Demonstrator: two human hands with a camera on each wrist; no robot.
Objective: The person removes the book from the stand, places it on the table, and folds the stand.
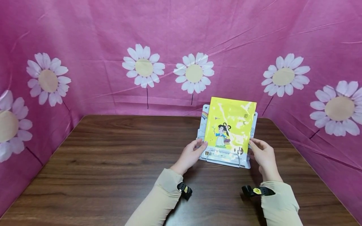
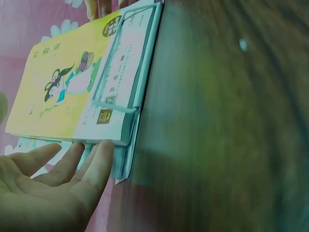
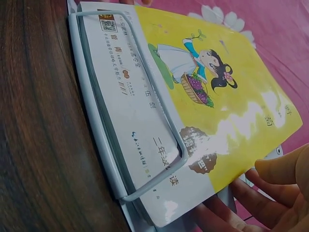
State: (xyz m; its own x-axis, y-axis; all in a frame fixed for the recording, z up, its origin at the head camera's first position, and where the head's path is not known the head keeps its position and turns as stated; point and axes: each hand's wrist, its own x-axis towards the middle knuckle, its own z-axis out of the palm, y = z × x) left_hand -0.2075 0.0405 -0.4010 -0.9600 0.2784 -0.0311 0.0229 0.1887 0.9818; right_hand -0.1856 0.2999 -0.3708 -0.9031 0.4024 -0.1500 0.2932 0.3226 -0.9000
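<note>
A yellow and white book (image 1: 232, 122) with a cartoon figure carrying a fruit basket on its cover leans upright on a pale blue book stand (image 1: 204, 114). The stand's wire holder (image 3: 104, 159) loops across the lower front of the cover. My left hand (image 1: 190, 154) is at the left edge of book and stand, its extended fingertips (image 2: 104, 150) right at the book's side. At the opposite edge is my right hand (image 1: 264, 157); its thumb (image 3: 277, 169) lies along the book's edge. The right fingers reach partly behind the book, their tips hidden.
Under the stand is a dark wood-grain table (image 1: 113, 169). Pink cloth (image 1: 169, 25) printed with white daisies hangs behind the table and along both sides. Each wrist wears a black strap (image 1: 185, 190) over a beige sleeve (image 1: 158, 196).
</note>
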